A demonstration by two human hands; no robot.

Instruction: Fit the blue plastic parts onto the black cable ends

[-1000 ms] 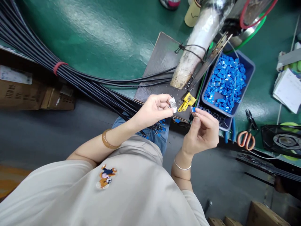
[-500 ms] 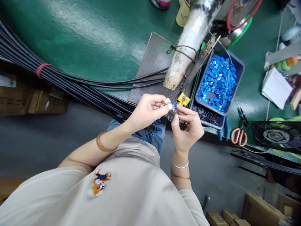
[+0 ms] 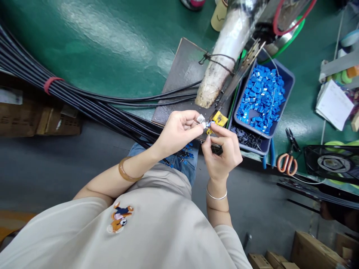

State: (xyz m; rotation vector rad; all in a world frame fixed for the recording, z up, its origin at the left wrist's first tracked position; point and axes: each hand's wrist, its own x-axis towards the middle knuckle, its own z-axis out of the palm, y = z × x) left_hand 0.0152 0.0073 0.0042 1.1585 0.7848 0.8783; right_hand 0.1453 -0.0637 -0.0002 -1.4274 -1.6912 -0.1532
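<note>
My left hand (image 3: 182, 129) is closed in a pinch, white wraps on its thumb and index fingertips. Between those tips sits a thin cable end, mostly hidden by the fingers. A small blue connector (image 3: 208, 124) is at that end. From the right, my right hand (image 3: 223, 149) pinches the connector with its index finger, its thumb a little lower. Just behind the fingertips is a yellow piece (image 3: 220, 118) of a bench fixture. Below the left hand, several black cables with blue ends (image 3: 183, 153) hang over my lap.
A bin of blue connectors (image 3: 260, 97) rests over a tray of small black parts (image 3: 246, 138) at right. Orange-handled scissors (image 3: 287, 162) lie beyond. A wrapped white pipe (image 3: 215, 71) overhangs the dark board (image 3: 182, 67). Bundled black cables (image 3: 84, 95) run left.
The right fingertips have shifted slightly left and up onto the blue connector, closer to the left fingertips. The left hand has barely moved. The view has turned a little.
</note>
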